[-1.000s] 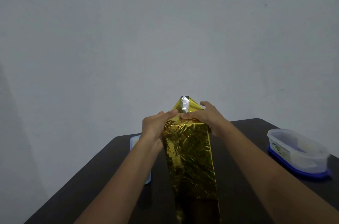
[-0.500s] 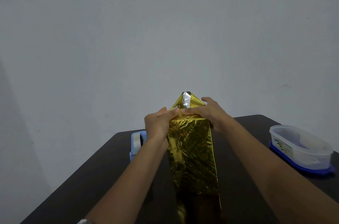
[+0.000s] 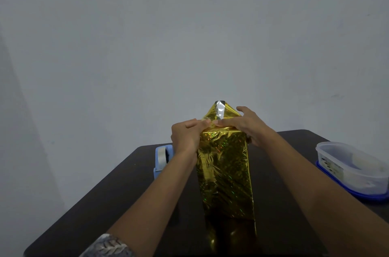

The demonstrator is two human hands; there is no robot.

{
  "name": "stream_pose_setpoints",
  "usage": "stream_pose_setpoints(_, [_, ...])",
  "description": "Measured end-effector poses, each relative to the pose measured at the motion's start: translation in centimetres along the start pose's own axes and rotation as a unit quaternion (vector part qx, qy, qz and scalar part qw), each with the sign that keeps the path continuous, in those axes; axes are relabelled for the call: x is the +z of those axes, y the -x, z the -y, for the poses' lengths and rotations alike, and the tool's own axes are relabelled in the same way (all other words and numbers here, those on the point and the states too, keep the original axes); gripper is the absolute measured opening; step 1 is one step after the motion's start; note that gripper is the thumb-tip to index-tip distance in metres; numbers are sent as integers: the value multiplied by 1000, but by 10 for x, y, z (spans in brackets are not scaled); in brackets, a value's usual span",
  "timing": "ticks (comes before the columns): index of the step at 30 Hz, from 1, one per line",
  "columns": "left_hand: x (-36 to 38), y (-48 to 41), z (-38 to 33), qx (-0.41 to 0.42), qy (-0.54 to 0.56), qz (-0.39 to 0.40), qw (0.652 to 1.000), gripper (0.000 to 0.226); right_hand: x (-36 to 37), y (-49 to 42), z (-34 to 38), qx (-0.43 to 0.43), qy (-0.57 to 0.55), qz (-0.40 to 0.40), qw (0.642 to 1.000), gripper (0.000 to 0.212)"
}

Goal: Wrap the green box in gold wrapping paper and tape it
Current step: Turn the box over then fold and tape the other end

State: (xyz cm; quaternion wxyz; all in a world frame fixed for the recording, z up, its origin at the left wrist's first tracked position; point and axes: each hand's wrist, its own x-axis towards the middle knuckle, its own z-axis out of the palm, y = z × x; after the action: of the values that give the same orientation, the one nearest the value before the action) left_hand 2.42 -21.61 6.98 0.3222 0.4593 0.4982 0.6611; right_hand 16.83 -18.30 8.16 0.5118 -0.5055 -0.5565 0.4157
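Since the end flaps probably need creasing before taping, the left hand and right hand each pinch the upright gold wrapping paper at its top.

A plain indoor room, seemingly domestic, is shown: a bare, pale wall marked by faint scuffs is seen behind a dark worktop. A blue tape dispenser and a clear plastic tub set upon a blue lid are placed on it. Nothing closer can be told.
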Motion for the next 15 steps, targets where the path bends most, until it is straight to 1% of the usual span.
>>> stream_pose_setpoints(4, [0, -2, -1, -1, -9, 11, 1000, 16, 0, 0, 0, 0, 7, -1, 1000, 106])
stream_pose_setpoints(7, [-2, -1, -4, -5, -14, 24, 1000, 10, -1, 0, 1, -4, 14, -1, 1000, 106])
stream_pose_setpoints(8, [-3, -1, -5, -12, -14, 30, 999, 19, -1, 0, 1, -5, 14, -2, 1000, 106])
stream_pose_setpoints(10, [-6, -4, -8, -29, -18, 48, 998, 47, -1, 0, 0, -7, 16, -1, 1000, 106])
stream_pose_setpoints(11, [-8, -5, -10, -37, -25, 59, 997, 56, -1, -1, 0, -9, 18, -1, 1000, 105])
stream_pose_setpoints(13, [-11, -8, -16, -63, -45, 81, 994, 66, -2, 0, 0, -11, 21, 2, 1000, 103])
stream_pose_setpoints(15, [-13, -13, -23, -95, -65, 93, 989, 70, -2, 1, 1, -14, 25, 5, 1000, 103])
